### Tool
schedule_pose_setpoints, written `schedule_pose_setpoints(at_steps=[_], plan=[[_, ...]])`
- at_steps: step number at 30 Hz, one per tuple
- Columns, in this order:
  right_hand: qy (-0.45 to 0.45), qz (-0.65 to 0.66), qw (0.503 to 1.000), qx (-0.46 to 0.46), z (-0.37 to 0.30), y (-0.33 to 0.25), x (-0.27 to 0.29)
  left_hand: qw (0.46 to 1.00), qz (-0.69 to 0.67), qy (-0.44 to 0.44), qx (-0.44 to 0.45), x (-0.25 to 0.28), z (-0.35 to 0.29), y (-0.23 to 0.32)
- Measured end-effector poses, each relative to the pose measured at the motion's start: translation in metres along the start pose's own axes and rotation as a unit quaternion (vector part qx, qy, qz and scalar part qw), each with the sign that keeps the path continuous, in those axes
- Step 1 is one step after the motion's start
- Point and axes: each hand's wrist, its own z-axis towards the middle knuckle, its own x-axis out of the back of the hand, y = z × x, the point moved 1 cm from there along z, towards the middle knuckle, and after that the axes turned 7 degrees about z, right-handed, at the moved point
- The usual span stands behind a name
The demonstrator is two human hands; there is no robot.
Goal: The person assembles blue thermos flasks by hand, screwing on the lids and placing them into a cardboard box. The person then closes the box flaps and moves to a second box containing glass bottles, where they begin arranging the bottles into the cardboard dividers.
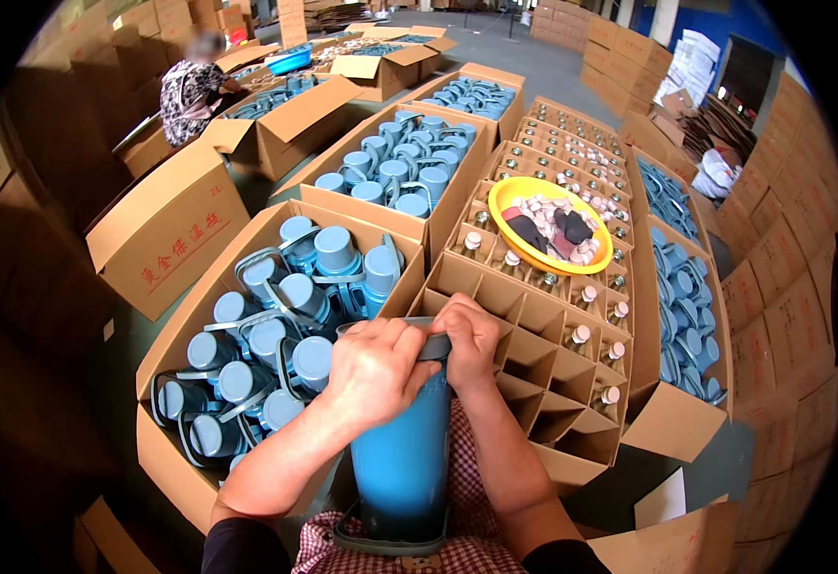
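At far left an open cardboard box [165, 225] lies with its flaps out, and behind it a seated person [189, 96] in a patterned top bends over more boxes. Next comes the near carton [199, 402] packed with blue flask bodies, grey handles tangled among them. The left hand [371, 368] presses over the grey lid [433, 346] of a blue flask [404, 459] that stands upright against the person's checked lap, fingers curled together down onto the lid. The right hand [471, 344] clamps the far side of the same lid, fingers folded around its rim; whether the lid is fully seated is hard to tell under the hands. Beyond, a second carton [395, 172] holds more blue flasks. To the right, a divided carton [543, 383] has empty near cells and silvery liners with pale stoppers farther back, with a yellow bowl [548, 225] of pale caps and dark pieces resting on top. Farther right another box [682, 306] holds blue lids. The grey concrete floor [524, 57] runs toward stacked cartons [782, 287] along the right-hand wall
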Motion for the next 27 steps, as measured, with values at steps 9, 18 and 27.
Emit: schedule_pose_setpoints(at_steps=[9,18,27], plan=[[0.04,0.235,0.969,-0.066,-0.003,0.035,0.011,0.999,-0.024,-0.019,0.019,0.005,0.011,0.005],[-0.071,0.387,0.885,-0.251,-0.014,0.05,0.023,0.99,-0.143,-0.011,0.009,-0.007,0.008,-0.012],[-0.089,0.429,0.863,-0.252,-0.007,0.05,0.028,0.976,-0.196,-0.082,0.048,0.018,0.026,-0.005]])
